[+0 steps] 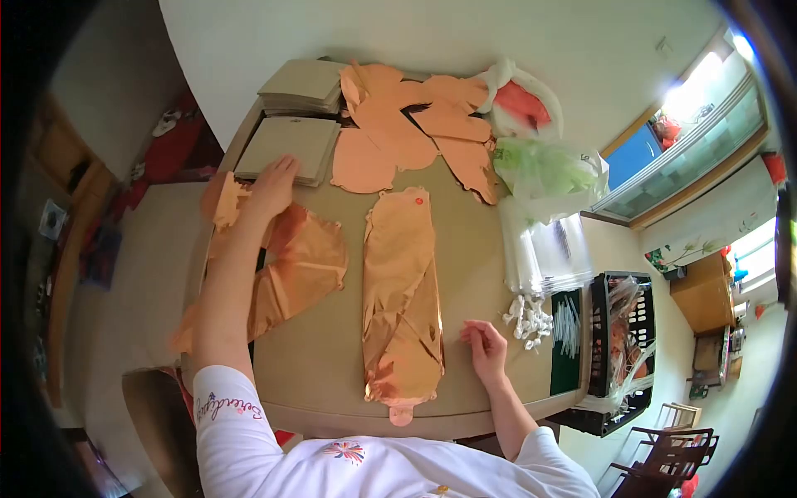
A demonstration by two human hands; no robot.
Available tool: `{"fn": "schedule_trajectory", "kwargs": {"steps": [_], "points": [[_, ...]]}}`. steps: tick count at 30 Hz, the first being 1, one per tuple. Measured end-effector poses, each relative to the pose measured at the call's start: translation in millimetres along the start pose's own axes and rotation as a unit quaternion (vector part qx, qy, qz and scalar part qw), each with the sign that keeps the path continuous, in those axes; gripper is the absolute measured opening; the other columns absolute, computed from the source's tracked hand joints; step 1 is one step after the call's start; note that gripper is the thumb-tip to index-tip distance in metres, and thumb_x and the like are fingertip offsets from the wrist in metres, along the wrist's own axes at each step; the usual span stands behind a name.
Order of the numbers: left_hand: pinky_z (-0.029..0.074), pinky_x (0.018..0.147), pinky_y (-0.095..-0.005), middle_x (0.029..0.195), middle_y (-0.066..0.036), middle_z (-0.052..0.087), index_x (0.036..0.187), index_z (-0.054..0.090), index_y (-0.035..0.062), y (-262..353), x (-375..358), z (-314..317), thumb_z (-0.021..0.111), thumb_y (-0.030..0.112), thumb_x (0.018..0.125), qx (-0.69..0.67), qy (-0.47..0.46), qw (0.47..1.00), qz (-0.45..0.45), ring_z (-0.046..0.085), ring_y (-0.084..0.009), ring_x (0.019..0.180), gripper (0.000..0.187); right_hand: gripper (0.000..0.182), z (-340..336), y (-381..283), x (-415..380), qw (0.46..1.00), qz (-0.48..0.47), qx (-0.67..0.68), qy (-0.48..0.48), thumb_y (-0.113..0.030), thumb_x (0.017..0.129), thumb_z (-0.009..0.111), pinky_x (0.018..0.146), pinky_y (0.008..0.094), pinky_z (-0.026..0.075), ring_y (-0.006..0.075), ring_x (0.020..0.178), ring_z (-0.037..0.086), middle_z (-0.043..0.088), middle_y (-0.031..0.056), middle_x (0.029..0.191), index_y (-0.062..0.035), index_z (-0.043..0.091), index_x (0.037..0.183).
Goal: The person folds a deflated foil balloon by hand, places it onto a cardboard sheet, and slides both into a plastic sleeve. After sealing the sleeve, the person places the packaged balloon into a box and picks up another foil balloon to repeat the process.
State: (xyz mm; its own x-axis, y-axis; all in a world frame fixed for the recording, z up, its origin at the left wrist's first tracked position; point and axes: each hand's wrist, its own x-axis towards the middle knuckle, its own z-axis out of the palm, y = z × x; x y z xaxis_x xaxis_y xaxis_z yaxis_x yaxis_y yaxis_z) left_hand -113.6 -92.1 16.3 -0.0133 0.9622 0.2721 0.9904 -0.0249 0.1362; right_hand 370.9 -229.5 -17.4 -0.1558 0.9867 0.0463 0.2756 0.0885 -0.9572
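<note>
My left hand (276,184) reaches to the near edge of a stack of grey-brown cardboard sheets (290,143), its fingers stretched out on the top sheet. Below that forearm lie crumpled copper-coloured foil balloons (303,249), partly hidden by the arm. In front of me a flat copper foil balloon (400,290) with a small red dot lies lengthwise, folded narrow, touched by neither hand. To its right my right hand (486,347) rests by the table with curled fingers, and nothing shows in it. Beyond it is a bunch of small white pieces (528,322).
More flat foil balloons (398,124) lie at the back beside a second cardboard stack (305,83). Along the right are clear plastic bags (552,257), a green-white bag (544,174), thin clear straws (567,328) and a black crate (596,407).
</note>
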Motion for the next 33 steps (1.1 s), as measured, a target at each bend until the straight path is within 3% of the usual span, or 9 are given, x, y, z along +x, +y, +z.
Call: {"fn": "schedule_trajectory", "kwargs": {"steps": [2,5,8,14,29,32,33], "points": [[0.040,0.101,-0.0424,0.127,-0.019,0.054,0.119,0.056,-0.0005,-2,3,-3,0.047,-0.002,0.082,-0.010,0.023,0.999,0.037,0.049,-0.0355,0.118,0.038,0.015,0,-5,2,1.000,-0.004,-0.002,0.000,0.002,0.093,0.051,0.070,0.0249,0.055,0.0124,0.078,0.066,0.066,0.0077,0.085,0.0033,0.063,0.102],[0.045,0.091,-0.0436,0.110,-0.016,0.060,0.106,0.060,0.0007,16,4,-21,0.051,-0.003,0.079,-0.001,-0.055,0.997,0.047,0.055,-0.0345,0.106,0.029,0.014,2,-8,3,1.000,0.000,-0.002,0.001,0.003,0.092,0.052,0.069,0.0251,0.056,0.0128,0.078,0.066,0.066,0.0082,0.085,0.0038,0.064,0.101],[0.047,0.083,-0.0444,0.095,-0.014,0.061,0.092,0.062,0.0013,11,4,-10,0.054,-0.002,0.076,0.003,0.014,0.996,0.087,0.057,-0.0347,0.095,0.017,0.014,4,-10,3,1.000,-0.004,-0.007,0.001,0.003,0.092,0.052,0.069,0.0250,0.056,0.0132,0.077,0.066,0.066,0.0089,0.084,0.0040,0.064,0.100],[0.049,0.081,-0.0439,0.091,-0.014,0.062,0.085,0.063,0.0019,9,15,-26,0.061,0.000,0.075,0.007,-0.089,0.993,0.083,0.059,-0.0346,0.092,0.010,0.015,2,-8,4,0.999,-0.023,-0.025,0.000,0.003,0.091,0.052,0.067,0.0247,0.055,0.0130,0.075,0.066,0.066,0.0094,0.083,0.0039,0.064,0.100],[0.049,0.079,-0.0424,0.093,-0.014,0.063,0.082,0.064,0.0022,-17,26,-22,0.064,0.007,0.077,-0.078,-0.105,0.986,0.103,0.061,-0.0336,0.090,0.007,0.015,4,-7,4,0.999,-0.023,-0.033,0.002,0.001,0.094,0.051,0.067,0.0226,0.052,0.0103,0.072,0.063,0.065,0.0067,0.080,0.0037,0.063,0.102],[0.049,0.078,-0.0428,0.094,-0.014,0.062,0.088,0.063,0.0023,-13,29,-23,0.063,0.007,0.077,-0.020,-0.104,0.991,0.078,0.060,-0.0334,0.091,0.012,0.015,4,-6,4,0.999,-0.027,-0.034,0.000,0.001,0.093,0.052,0.066,0.0234,0.053,0.0113,0.072,0.064,0.066,0.0076,0.081,0.0028,0.064,0.102],[0.048,0.078,-0.0428,0.094,-0.014,0.061,0.090,0.062,0.0026,-9,27,-23,0.062,0.006,0.078,-0.015,-0.052,0.998,0.037,0.060,-0.0333,0.090,0.013,0.015,3,-6,4,0.999,-0.030,-0.035,-0.002,0.002,0.092,0.053,0.066,0.0237,0.053,0.0118,0.072,0.065,0.066,0.0080,0.081,0.0023,0.064,0.102]]}}
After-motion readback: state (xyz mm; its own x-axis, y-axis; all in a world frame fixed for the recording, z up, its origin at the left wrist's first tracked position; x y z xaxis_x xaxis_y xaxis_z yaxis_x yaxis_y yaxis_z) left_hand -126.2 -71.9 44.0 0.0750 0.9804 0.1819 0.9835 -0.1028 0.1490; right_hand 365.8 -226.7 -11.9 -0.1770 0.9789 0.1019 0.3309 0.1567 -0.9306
